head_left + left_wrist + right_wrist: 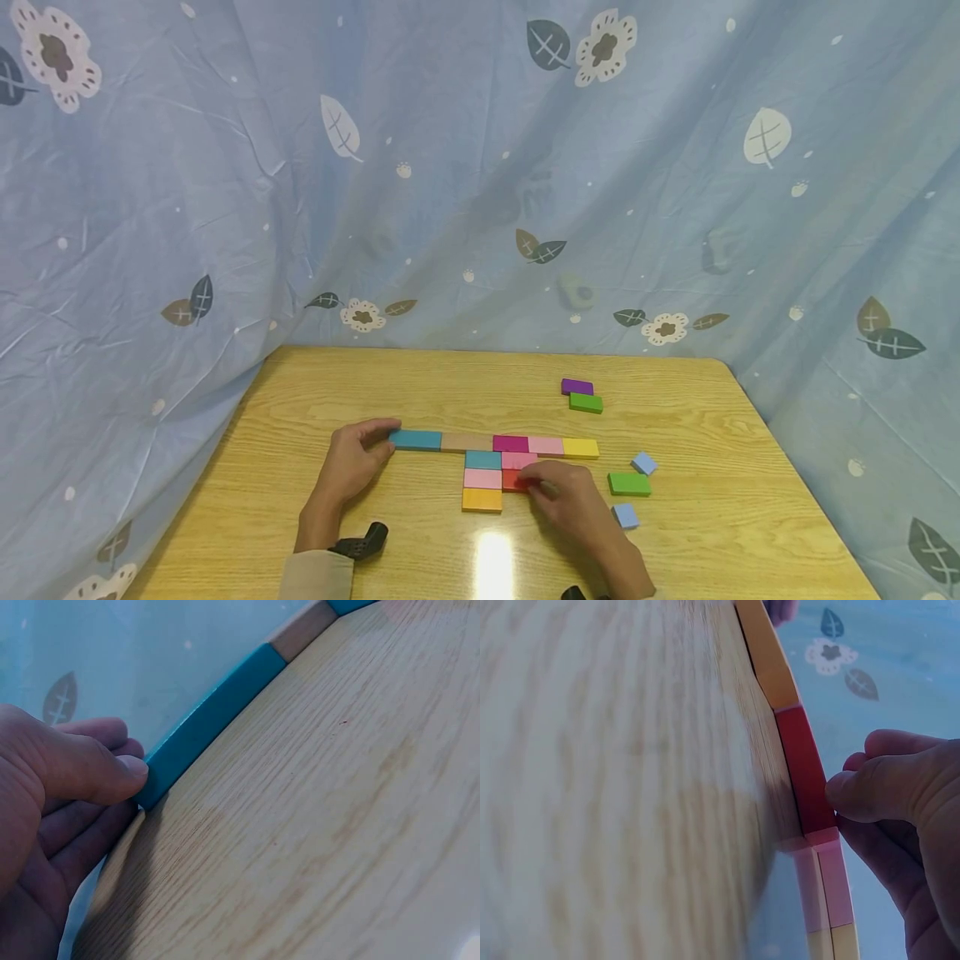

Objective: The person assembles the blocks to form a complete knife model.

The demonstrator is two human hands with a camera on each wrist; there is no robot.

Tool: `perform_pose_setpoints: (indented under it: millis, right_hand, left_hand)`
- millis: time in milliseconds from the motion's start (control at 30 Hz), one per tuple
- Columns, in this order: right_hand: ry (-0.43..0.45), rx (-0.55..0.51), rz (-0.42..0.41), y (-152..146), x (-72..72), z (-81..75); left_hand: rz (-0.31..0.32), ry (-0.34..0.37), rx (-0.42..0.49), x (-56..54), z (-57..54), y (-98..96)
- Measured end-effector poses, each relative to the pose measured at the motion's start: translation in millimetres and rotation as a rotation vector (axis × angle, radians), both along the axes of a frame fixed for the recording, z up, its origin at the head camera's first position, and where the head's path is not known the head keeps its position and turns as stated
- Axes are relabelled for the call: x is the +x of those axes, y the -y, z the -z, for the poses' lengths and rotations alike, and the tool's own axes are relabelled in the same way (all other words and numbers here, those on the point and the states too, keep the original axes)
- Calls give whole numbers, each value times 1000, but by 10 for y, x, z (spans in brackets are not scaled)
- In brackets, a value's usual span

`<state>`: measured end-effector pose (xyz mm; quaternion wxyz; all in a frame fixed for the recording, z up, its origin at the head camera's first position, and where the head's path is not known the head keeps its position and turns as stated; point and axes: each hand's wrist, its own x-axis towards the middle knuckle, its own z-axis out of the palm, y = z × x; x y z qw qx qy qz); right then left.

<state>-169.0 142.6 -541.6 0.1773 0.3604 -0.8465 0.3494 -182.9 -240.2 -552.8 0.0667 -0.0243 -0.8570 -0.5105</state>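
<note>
My left hand (354,462) is at the left end of a long blue block (416,441), pinching that end with thumb and index finger; in the left wrist view its thumb overlaps the block's corner. With thumb and fingertips, my right hand (573,504) pinches the right part of a red block (807,772), partly hiding it in the head view. Left of the red block lie a pink block (482,478) and an orange block (482,500). Above are a teal block (483,460) and another pink block (519,460).
The top row continues rightward with tan (467,442), magenta (510,444), pink (545,446) and yellow (581,449) blocks. Loose on the right lie a green block (629,484) and two light-blue cubes (643,463). Purple (577,387) and green blocks lie farther back. A patterned curtain (450,167) hangs behind.
</note>
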Motion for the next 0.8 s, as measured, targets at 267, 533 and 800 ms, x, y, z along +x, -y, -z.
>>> perform_pose_setpoints:
  millis: [267,533,800]
  right_hand:
    - [52,-16,26,-18,4,-12]
    - [299,-164,171,-445,19,-114]
    - [439,-326,238,-1155,30,-59]
  left_hand:
    - [5,7,3,2,-1,-3]
    - [2,5,-4,-6,10,-7]
    - [-2,13,-6,1,4,-6]
